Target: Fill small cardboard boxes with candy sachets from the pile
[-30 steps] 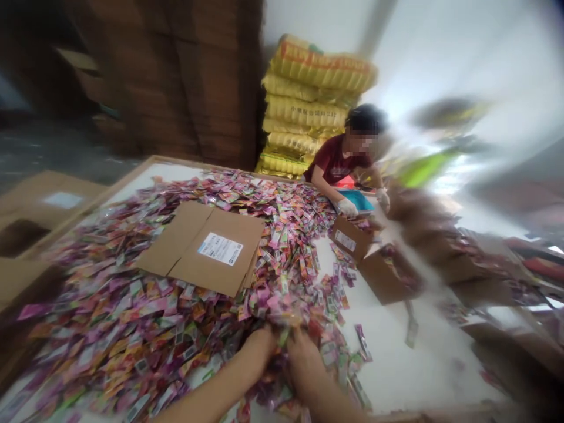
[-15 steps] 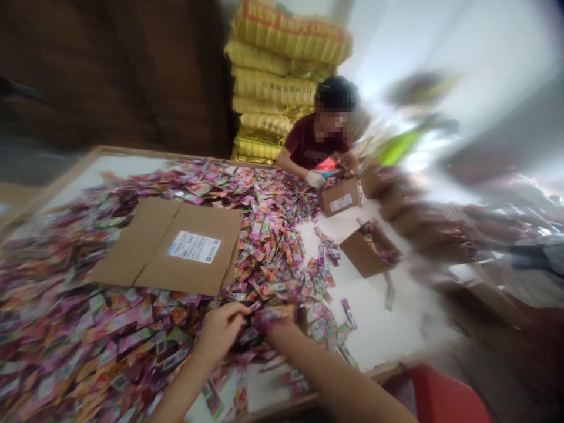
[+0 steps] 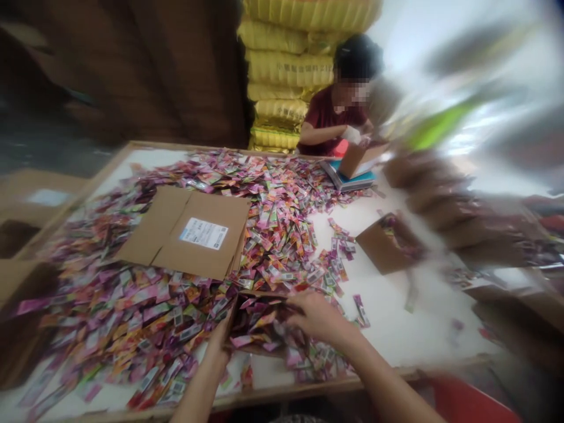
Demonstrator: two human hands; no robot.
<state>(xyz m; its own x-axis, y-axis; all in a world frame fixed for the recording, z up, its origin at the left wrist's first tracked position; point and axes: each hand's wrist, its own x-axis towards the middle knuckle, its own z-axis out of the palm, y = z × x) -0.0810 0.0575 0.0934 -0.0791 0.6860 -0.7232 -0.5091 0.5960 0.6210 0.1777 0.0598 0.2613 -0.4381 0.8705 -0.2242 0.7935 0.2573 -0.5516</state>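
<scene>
The left hand point(image 3: 219, 339) grips the box point(image 3: 259, 323) at its left wall. The right hand point(image 3: 318, 318) lies spread on the sachets point(image 3: 264, 322) inside, at the right end.

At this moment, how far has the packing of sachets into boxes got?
Done: an open box farther along the table already holds sachets. In hand: the left hand steadies a small box partly filled with sachets, while the right hand reaches into it. Left: a large sachet pile covers most of the table, around a flattened carton. A co-worker handles another box opposite.
</scene>
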